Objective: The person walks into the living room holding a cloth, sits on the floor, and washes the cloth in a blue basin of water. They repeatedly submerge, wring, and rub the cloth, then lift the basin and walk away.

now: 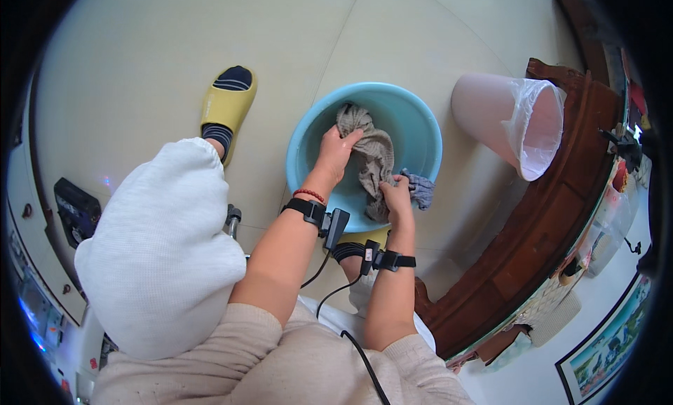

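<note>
A light blue plastic basin (420,118) stands on the floor before me, with water in it as far as I can tell. Over it, a twisted grey-brown ribbed cloth (374,150) stretches from the far left to the near right. My left hand (335,151) pinches its upper part between thumb and fingers. Lower down, my right hand (397,194) grips the same cloth near the basin's rim. Just right of that hand, a blue-grey knitted piece of fabric (420,190) is draped over the rim. Whether it touches my fingers is hard to tell.
Right of the basin is a pink waste bin (481,102) with a clear liner. Beyond it runs a dark wooden cabinet (505,268) with a glass top. My foot in a yellow slipper (223,102) rests at the left. Cables (336,292) trail from both wrist straps.
</note>
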### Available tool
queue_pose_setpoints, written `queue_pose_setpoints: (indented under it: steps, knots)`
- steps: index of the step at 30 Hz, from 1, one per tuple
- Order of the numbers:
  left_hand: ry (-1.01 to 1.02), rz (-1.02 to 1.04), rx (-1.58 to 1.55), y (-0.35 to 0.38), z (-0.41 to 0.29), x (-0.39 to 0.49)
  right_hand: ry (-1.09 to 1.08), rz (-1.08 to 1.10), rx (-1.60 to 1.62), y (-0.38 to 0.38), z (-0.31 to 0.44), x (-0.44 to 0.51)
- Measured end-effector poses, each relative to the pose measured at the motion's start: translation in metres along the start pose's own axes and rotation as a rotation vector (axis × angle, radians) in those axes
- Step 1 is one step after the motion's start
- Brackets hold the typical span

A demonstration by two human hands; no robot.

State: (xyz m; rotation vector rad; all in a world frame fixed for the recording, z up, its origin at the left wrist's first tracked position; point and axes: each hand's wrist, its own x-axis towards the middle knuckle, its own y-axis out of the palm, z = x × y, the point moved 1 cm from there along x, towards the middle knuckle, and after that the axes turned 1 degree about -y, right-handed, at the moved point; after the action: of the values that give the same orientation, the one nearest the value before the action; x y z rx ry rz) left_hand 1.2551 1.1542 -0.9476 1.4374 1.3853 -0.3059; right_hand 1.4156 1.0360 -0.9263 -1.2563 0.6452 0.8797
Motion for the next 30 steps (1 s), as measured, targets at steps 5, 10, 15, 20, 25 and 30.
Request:
queue_pose_setpoints:
  steps: [5, 10, 15, 20, 25, 30]
  knots:
    - [-0.039, -0.269, 0.296, -0.029, 0.024, -0.001, -0.789, -0.438, -0.439, 0.057, 0.003, 0.000]
    - [0.067, -0.632, 0.467, -0.032, 0.035, 0.002, -0.761, -0.105, -0.761, 0.078, 0.011, -0.021]
    - [0.074, -0.619, 0.517, -0.028, 0.039, -0.005, -0.491, -0.300, -0.518, 0.090, 0.014, -0.019]
    - [0.061, -0.517, 0.335, -0.028, 0.043, -0.008, -0.557, -0.286, -0.428, 0.079, 0.021, -0.002]
    - [-0.085, -0.361, -0.132, -0.019, 0.040, -0.008, -0.450, 0.454, 0.322, 0.021, 0.045, -0.016]
    - [-0.004, -0.209, -0.200, 0.001, 0.031, -0.009, -0.441, 0.745, 0.223, -0.011, 0.073, -0.063]
